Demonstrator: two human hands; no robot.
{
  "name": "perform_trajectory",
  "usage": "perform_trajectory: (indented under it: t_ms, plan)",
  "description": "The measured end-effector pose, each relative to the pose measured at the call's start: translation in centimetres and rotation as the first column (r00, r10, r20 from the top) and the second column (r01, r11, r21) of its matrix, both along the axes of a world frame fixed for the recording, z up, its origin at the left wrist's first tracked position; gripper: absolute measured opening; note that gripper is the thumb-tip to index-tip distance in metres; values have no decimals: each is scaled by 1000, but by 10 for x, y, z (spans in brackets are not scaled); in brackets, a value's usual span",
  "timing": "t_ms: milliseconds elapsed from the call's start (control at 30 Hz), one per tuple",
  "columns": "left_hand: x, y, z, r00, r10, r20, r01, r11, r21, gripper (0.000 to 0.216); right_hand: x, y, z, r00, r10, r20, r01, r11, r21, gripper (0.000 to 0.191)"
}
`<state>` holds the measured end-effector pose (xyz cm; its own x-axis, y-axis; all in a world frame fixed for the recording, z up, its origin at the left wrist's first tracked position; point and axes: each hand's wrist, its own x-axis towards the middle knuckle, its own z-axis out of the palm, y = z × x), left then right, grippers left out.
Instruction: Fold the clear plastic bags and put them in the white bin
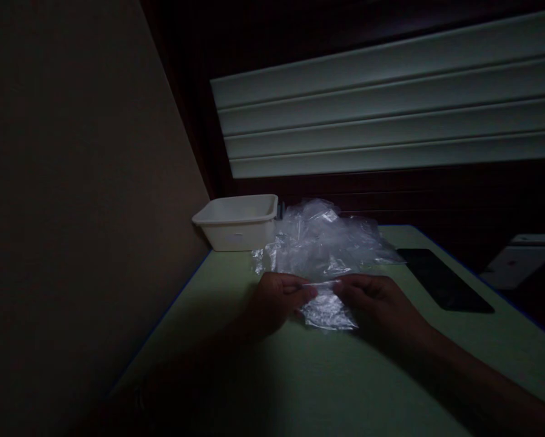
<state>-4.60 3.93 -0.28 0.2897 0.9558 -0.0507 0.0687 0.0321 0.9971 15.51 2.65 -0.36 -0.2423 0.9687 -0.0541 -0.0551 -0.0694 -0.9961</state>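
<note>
Left hand [277, 300]: thumb and fingers pinched together on a clear plastic bag [329, 312]
Right hand [377, 297]: fingers curled, pinching the same bag's upper edge
Bag's place: between both hands
Plastic heap [318, 240]: just beyond both hands
White tub [243, 237]: beyond the left hand

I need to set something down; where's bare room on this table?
Bare tabletop shows between the forearms, between the right hand and dark slab, and left of the left hand, before the white tub. Crowded: the far end, with tub and heaped plastic; both hands hold a bag just nearer.
</note>
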Motion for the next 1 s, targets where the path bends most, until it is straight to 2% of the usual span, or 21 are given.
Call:
perform_trajectory:
  t_ms: [233, 400, 500, 700, 867, 1000]
  plan:
    - [0, 1, -1, 993, -113, 37, 114, 993, -38, 63, 3, -1, 2, 998, -28, 62, 24, 997, 73, 24]
    - [-1, 2, -4, 997, -63, -53, 66, 995, 68, 38, 0, -3, 5, 991, -47, 122, 32, 992, 119, 21]
    - [-3, 3, -5, 992, -22, -120, 35, 993, 114, 34, 0, -3, 7, 995, -26, 98, 14, 993, 114, 20]
    - [-3, 1, -3, 991, -10, -133, 24, 995, 102, 37, 0, -3, 8, 998, -15, 60, 11, 999, 53, 22]
    - [-2, 1, 0, 988, -154, 17, 153, 988, 27, 41, 1, -2, 9, 999, -49, 20, 48, 998, 40, 25]
    - [-3, 5, -2, 994, -99, -45, 101, 994, 38, 34, 3, 0, 9, 993, -104, 49, 101, 993, 52, 26]
